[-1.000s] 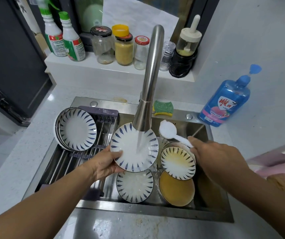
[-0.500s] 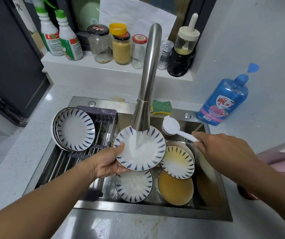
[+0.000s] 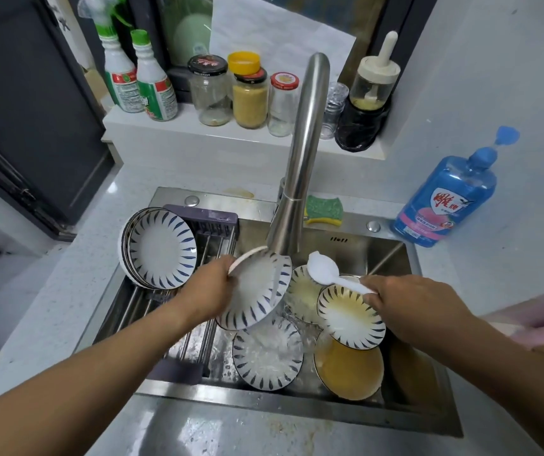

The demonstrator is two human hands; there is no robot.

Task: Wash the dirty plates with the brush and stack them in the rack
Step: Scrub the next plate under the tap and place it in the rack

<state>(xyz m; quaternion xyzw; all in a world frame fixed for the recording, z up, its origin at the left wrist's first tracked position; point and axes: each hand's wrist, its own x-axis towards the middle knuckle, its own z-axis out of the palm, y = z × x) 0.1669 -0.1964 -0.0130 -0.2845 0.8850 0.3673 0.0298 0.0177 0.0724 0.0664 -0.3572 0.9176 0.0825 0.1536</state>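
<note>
One tilted plate (image 3: 257,299) in left grip (image 3: 209,289); brush (image 3: 325,270) in right grip (image 3: 418,307).

Plates (image 3: 162,250) white, blue-striped rims — brush (image 3: 323,269) white.

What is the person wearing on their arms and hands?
Nothing that shows. The left hand and right hand are bare, with no gloves. The left forearm and right forearm are bare too: no sleeves, watch or bracelet in view.
</note>
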